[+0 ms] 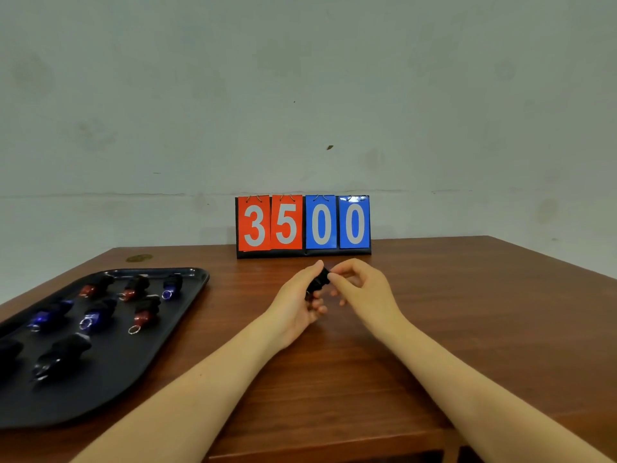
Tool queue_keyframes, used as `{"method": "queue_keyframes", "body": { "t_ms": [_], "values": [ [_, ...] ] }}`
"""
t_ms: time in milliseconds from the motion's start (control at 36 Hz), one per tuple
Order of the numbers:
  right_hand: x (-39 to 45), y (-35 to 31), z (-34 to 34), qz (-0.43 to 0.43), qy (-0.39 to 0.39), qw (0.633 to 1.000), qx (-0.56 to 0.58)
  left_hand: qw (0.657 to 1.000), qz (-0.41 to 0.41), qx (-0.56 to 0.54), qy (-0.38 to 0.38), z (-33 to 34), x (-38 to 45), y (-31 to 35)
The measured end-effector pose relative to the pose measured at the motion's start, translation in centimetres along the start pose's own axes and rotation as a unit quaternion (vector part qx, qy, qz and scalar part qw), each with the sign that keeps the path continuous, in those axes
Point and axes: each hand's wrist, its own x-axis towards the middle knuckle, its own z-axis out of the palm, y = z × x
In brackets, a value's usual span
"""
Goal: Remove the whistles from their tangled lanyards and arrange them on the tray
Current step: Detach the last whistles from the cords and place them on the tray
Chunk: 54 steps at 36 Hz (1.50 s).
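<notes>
On the left side of the brown wooden desk (434, 312) lies a long black plastic tray (133, 372) with a raised rim, and most of the work looks done. It holds rows of small whistles, each free of any cord as far as can be seen: at the far end a red-and-black whistle (95, 287), a second red-and-black one (135, 288) and a blue-and-black whistle (172, 286); behind these, nearer the person, two more blue ones (50, 316) (96, 315) and a red one with a silver split ring (144, 314); nearest, an all-black whistle (61, 357), with another dark one (8, 350) cut off at the picture's left edge.

Above the middle of the desk, both hands meet round one last small black whistle (319, 282). The left hand (297, 302) cradles it with fingers curled beneath, while the right hand (359, 289) pinches its top between thumb and forefinger. Whether a lanyard remains attached cannot be told; none shows on the desk. By my judgement this whistle is the only one left to place.

At the far edge stands a flip scoreboard with red and blue cards (303, 225) reading 3500.
</notes>
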Motion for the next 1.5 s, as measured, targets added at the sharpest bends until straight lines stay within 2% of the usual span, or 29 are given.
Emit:
{"method": "queue_keyframes", "body": {
  "t_ms": [194,417,750,861,972,1111,1333,1500],
  "values": [
    [-0.1,0.1,-0.1,-0.010,0.007,1.000,-0.011,0.998,-0.029,-0.045,-0.012,0.5,-0.4,0.1],
    [0.0,0.5,0.4,-0.011,-0.018,0.999,-0.045,0.997,-0.030,-0.074,0.007,0.3,-0.2,-0.3],
    [0.1,0.5,0.3,-0.028,-0.021,0.994,-0.103,1.000,-0.026,-0.009,0.005,0.6,0.1,-0.3],
    [0.3,0.6,0.1,-0.010,-0.015,0.997,-0.071,0.999,-0.021,0.022,-0.039,0.8,0.0,-0.3],
    [0.5,0.7,0.0,0.011,0.001,0.999,-0.030,0.998,-0.007,0.051,-0.043,0.8,0.2,-0.3],
    [0.5,0.9,-0.3,0.025,0.011,1.000,-0.005,0.996,0.020,0.088,-0.010,0.5,0.5,-0.4],
    [0.4,0.6,-0.3,0.051,0.022,0.998,0.024,0.974,0.103,0.181,0.089,-0.1,1.2,0.1],
    [0.5,0.6,-0.3,0.070,0.024,0.996,0.044,0.929,0.167,0.293,0.154,-1.3,2.2,0.1]
  ]
}}
